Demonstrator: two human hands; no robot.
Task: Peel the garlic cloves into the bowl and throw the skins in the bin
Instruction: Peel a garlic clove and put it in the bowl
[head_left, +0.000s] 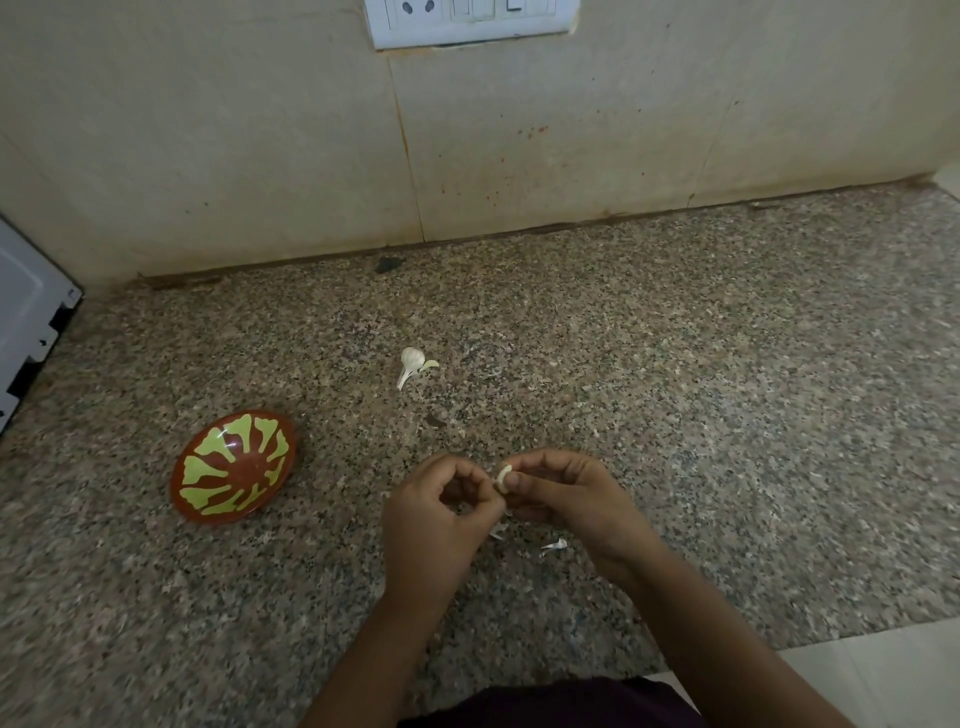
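Both hands meet low in the middle of the view, just above a speckled granite surface. The right hand has its fingers curled inward and pinches a small pale garlic clove between thumb and forefinger, so that the clove shows at the fingertips. The left hand is also curled, and its thumb and forefinger close on the near edge of the same clove; whether they grip loose skin or the clove itself I cannot tell. The clove is held in the air between the 2 hands, apart from the surface. Under the hands lie 2 small white scraps of skin: 1 just below the left fingertips and 1 beside the right wrist. To the left of the hands, well apart from them, a red-brown bowl with a yellow-green leaf pattern stands on the surface. Farther back, near the middle, a white garlic bulb lies on its side with its stalk pointing toward the person, and a pale curved piece touches its right side. The back of the surface meets a beige tiled wall with reddish specks, and a white switch plate sits at the top edge. A white appliance shows at the left edge, and dark clothing at the bottom.
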